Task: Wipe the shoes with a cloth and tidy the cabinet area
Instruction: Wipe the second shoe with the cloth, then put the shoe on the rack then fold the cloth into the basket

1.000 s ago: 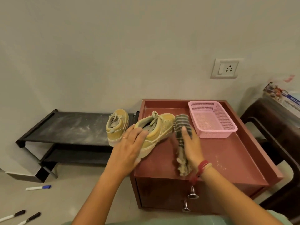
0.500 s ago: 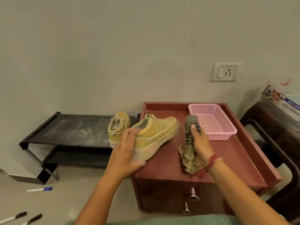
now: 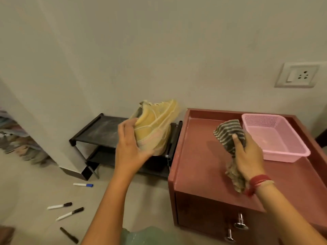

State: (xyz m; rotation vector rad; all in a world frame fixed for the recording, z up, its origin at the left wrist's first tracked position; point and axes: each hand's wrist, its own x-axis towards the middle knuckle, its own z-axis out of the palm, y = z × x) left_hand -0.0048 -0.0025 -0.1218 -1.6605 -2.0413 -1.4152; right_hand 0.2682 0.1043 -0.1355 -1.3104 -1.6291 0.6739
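Yellow shoe [image 3: 154, 128]: smeared by motion, laces and stitching not resolved; heel covered by the left hand [image 3: 131, 149]. Striped cloth [image 3: 228, 133]: middle concealed under the right hand [image 3: 247, 156]. Black shoe rack [image 3: 102, 131]: right part screened by the shoe and the left hand. Red cabinet [image 3: 198, 156]: cropped by the right and bottom edges, drawer front not shown whole. Blurred heap [image 3: 16, 138] at the left edge: partly cropped, contents not identified.

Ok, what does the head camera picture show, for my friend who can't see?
A person's left hand holds a yellow shoe in front of a black shoe rack, while the right hand grips a striped cloth over a reddish cabinet beside a pink basket. Markers lie on the floor.
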